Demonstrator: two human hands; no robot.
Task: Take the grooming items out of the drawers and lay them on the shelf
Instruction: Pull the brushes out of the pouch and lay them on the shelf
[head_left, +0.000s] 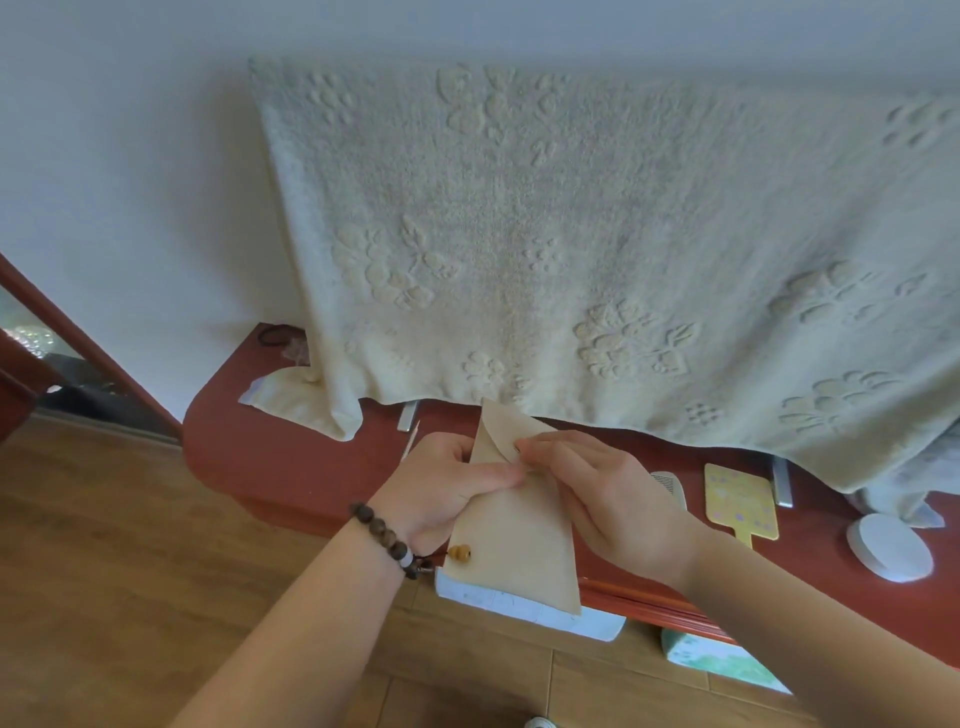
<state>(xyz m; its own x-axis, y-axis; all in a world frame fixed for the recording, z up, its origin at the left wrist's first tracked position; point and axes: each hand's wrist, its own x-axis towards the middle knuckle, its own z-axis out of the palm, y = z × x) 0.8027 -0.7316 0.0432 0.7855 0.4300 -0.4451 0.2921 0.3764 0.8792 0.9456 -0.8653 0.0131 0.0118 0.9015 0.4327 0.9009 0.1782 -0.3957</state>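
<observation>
I hold a beige cloth pouch (524, 540) with a snap flap above the red-brown shelf (291, 457). My left hand (441, 488) grips its left side, thumb across the front. My right hand (597, 488) pinches the flap's tip at the metal snap. On the shelf to the right lie a pale comb (670, 486), a yellow hand mirror (740, 501), a round white case (888, 545) and a metal strip (782, 483). A black hair tie (272, 335) lies at the shelf's far left. An open drawer (675, 605) shows below the pouch.
A cream embossed towel (571, 234) hangs over the wall and covers the back of the shelf. A white box (530, 608) and a green-patterned pack (722, 662) sit in the drawer area. Wooden floor (130, 571) lies to the left, a mirror frame (78, 338) beyond.
</observation>
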